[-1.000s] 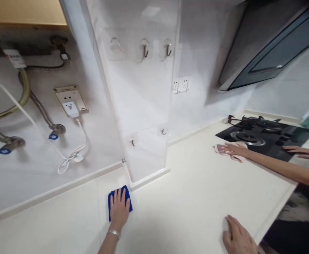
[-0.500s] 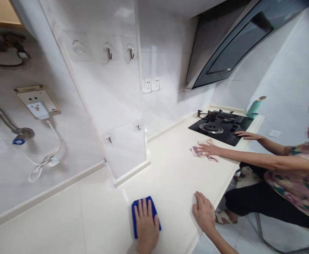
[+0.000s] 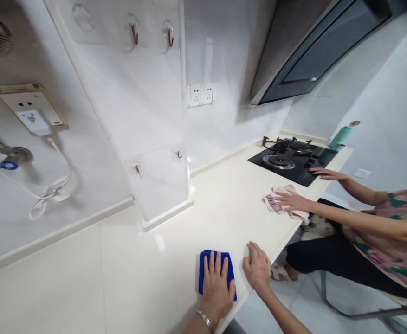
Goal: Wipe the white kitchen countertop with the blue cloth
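Observation:
My left hand point(image 3: 217, 286) lies flat, fingers spread, on a folded blue cloth point(image 3: 204, 266) near the front edge of the white countertop point(image 3: 137, 273). A bracelet shows on its wrist. Beside it, my right hand point(image 3: 257, 267) rests palm down on the counter's edge and holds nothing. Further along the counter another person's hand point(image 3: 290, 201) presses a pink patterned cloth point(image 3: 274, 202), and their other hand point(image 3: 325, 174) rests on the black gas hob point(image 3: 288, 160).
A white pillar point(image 3: 154, 116) with hooks juts out at the back. Wall sockets point(image 3: 199, 94), a plugged-in white cable point(image 3: 52, 190) and pipes are on the left wall. A range hood point(image 3: 311, 51) hangs above the hob, and a green bottle point(image 3: 340, 137) stands beyond it.
My left hand has slid the blue cloth rightward and toward the counter's front edge, away from the pillar. The other person's cloth has also moved toward the front edge.

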The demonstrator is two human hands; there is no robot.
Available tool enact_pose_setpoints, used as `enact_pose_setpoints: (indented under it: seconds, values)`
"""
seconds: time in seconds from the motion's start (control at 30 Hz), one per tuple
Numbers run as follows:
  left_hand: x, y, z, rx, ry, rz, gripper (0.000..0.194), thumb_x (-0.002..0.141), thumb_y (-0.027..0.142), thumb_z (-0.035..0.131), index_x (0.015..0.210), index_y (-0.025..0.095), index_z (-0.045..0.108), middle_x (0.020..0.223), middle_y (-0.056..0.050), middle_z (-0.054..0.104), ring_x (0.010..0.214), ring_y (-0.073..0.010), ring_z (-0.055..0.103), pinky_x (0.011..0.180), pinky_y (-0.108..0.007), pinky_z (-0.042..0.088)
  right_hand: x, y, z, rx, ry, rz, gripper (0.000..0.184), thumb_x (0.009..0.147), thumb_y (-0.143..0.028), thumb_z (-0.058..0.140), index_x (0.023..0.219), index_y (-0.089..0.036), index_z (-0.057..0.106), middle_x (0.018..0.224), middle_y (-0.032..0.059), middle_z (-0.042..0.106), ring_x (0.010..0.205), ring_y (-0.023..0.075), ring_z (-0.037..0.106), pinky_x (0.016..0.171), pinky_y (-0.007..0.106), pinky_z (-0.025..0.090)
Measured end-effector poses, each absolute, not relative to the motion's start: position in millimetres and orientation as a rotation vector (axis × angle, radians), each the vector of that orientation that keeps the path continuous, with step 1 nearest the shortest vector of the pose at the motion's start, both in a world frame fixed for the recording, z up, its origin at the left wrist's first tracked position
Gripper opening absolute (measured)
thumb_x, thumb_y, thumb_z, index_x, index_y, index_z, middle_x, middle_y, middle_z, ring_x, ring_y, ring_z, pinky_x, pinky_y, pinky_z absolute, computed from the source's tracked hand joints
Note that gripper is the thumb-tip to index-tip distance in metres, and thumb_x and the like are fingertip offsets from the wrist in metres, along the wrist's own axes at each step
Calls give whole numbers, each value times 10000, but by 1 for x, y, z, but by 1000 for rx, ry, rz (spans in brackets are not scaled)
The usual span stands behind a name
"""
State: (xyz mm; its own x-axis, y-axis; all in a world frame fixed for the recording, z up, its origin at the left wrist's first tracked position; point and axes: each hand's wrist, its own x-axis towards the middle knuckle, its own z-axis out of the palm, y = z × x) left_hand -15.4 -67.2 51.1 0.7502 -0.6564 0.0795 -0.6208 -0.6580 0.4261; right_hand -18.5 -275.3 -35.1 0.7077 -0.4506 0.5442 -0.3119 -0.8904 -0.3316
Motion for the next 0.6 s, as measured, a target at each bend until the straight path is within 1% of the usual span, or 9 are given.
enact_pose_setpoints:
  seconds: [0.1,0.2,0.3,0.43,0.5,0.6]
  values:
    - [-18,-63,59,2487,-948,-201,738,936,486,392,1528,340,-23,1667,-60,15,1525,-382,61,1235,-722,179,-21,-277,-41,-2710,541,-1006,441,862,-186,378,1270,-130,535,1332,149,599,1280,246,501,1107,458,351]
    - [-25,-60,71,2456,-902,-314,805,907,511,442,1530,332,-34,1671,-52,-12,1530,-391,3,1228,-752,119,-23,-277,-44,-2719,509,-1017,449,867,-194,381,1289,-128,522,1348,158,587,1304,255,484,1119,474,336]
    - [-32,-54,73,2462,-856,-378,832,882,514,485,1534,355,-6,1677,-26,-15,1536,-379,-11,1232,-746,93,-26,-274,-40,-2713,515,-991,454,872,-208,384,1301,-138,513,1381,154,562,1327,260,465,1131,482,319]
    - [-50,-21,57,2677,-684,-265,860,833,417,574,1538,370,83,1678,-4,52,1544,-359,52,1248,-698,169,-31,-272,-30,-2712,501,-920,458,864,-212,385,1298,-136,513,1394,162,547,1353,269,436,1135,488,309]
    - [-65,9,47,2833,-558,-143,820,845,361,548,1540,353,114,1675,-2,110,1545,-339,99,1247,-663,234,-34,-272,-27,-2707,485,-881,465,855,-211,390,1297,-145,517,1407,164,536,1365,284,424,1134,507,304]
    - [-97,65,40,3055,-382,51,718,892,342,467,1541,314,161,1657,-22,224,1537,-309,179,1216,-621,347,-40,-274,-26,-2688,420,-847,497,835,-219,417,1319,-164,516,1444,167,508,1379,326,412,1121,555,301]
